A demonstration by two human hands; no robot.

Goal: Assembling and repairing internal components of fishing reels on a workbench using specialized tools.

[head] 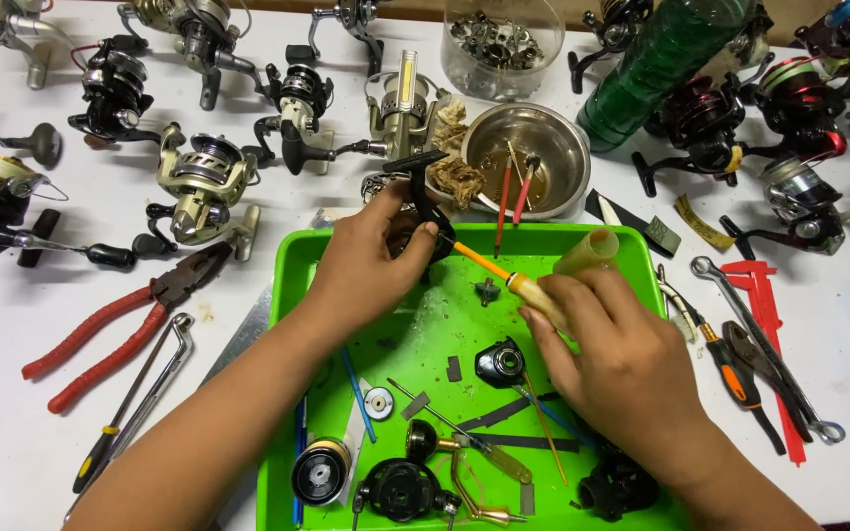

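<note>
My left hand grips a black fishing reel body at the far edge of a green tray. My right hand holds a screwdriver with a pale yellow handle and orange shaft, its tip pointing left into the reel body. In the tray lie loose reel parts: a black side cover, a dark spool, a black rotor, a gold-coloured handle arm and a small washer.
Many spinning reels lie around the white table. Red-handled pliers and a bent wrench rest left of the tray. A steel bowl with brushes, a green bottle and a clear tub of parts stand behind. More tools lie right.
</note>
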